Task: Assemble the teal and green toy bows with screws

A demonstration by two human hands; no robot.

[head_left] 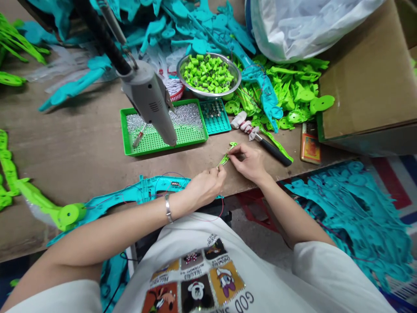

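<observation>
On the brown worktop (81, 148), a long turquoise plastic shell (145, 190) lies along the near edge; beyond sits a perforated green tray (190, 135). The left hand (208, 184), fingers curled closed, and right hand (248, 161), thumb and forefinger pinched, hold a slim lime-green plastic piece (224, 160) over the worktop.

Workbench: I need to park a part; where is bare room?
The widest bare patch lies left of the green tray, beyond the turquoise shell; a narrow strip runs between them. It is crowded around the steel bowl and toward the cardboard box, where lime-green pieces heap.
</observation>
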